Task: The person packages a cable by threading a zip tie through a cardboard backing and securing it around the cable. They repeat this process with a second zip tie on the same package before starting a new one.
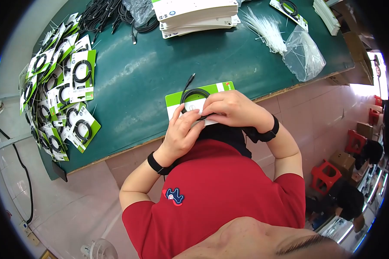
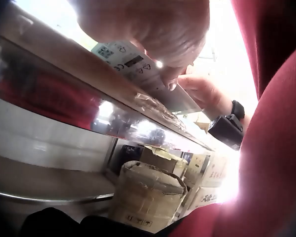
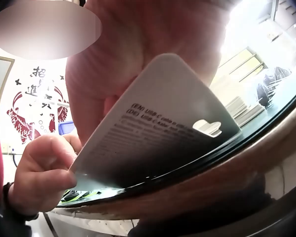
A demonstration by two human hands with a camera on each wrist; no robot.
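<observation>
A green and white packaging card (image 1: 173,100) lies tilted at the table's front edge, with a coiled black USB cable (image 1: 196,91) on its face. One cable plug points away over the card's far edge. My left hand (image 1: 180,133) pinches the card's near side, its fingertips at the lower part of the coil. From the other side my right hand (image 1: 234,108) holds the card and coil, fingers and thumb bent together. Both sets of fingertips nearly meet, and what lies between them is hidden. In the right wrist view, printed text covers the card's back (image 3: 153,128).
Carded cables (image 1: 81,73) pile up at the table's left. Loose black cables (image 1: 103,15), a stack of cards (image 1: 196,17), white cable ties (image 1: 266,32) and a clear plastic bag (image 1: 304,56) lie along the back and right. Red stools (image 1: 326,176) stand on the floor.
</observation>
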